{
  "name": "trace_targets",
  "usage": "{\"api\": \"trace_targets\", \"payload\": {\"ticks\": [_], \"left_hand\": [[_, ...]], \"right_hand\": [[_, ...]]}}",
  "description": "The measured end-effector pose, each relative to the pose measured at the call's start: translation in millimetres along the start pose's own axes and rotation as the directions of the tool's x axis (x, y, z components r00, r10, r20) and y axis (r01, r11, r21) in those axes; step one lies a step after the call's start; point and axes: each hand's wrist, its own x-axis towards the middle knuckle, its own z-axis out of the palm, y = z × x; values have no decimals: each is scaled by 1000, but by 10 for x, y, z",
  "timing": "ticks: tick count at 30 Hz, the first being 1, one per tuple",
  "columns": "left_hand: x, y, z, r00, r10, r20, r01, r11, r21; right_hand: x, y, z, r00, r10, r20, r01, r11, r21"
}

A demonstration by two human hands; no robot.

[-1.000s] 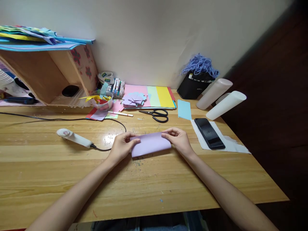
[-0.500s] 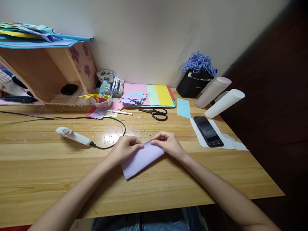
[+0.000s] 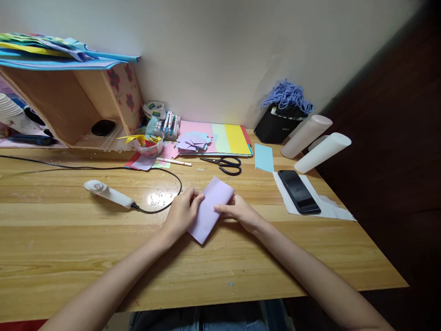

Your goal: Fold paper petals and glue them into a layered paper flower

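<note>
Lilac rectangular paper (image 3: 208, 212), pinched along opposite long sides by left hand (image 3: 182, 209) and right hand (image 3: 240, 213), behind the front edge of the yellowish wooden surface (image 3: 193, 280).
Presumably light, flexible, easily creased; best gripped gently near its edges.

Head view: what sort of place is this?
Most likely a paper-craft desk: scissors, markers and coloured sheets lie beyond the purple paper.
</note>
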Motion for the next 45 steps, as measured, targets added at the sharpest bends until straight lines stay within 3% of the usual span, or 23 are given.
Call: {"api": "trace_targets", "payload": {"ticks": [5, 12, 21, 30, 37, 42, 45], "left_hand": [[-5, -1, 40, 999, -22, -40, 21, 999, -32], [36, -102, 110, 996, -76, -49, 70, 991, -110], [29, -121, 116, 992, -111, -53, 101, 981, -166], [31, -125, 117, 992, -114, -49, 104, 981, -167], [38, -126, 132, 989, -129, -67, 117, 980, -163], [7, -85, 143, 981, -181, -76, 157, 956, -248], [-27, -60, 149, 980, -200, -6, 186, 922, -338]], "right_hand": [[-9, 54, 71, 1000, -3, 9, 3, 1000, -7], [74, 86, -22, 1000, 20, -17, -20, 1000, -11], [121, 71, -70, 999, -31, -22, 30, 999, -46], [176, 84, -192, 976, -164, -145, 153, 985, -83], [168, 80, -148, 982, -135, -129, 142, 989, 45], [104, 114, -5, 995, -62, 75, 64, 998, -23], [107, 117, -8, 995, -100, -3, 100, 995, -14]]}}
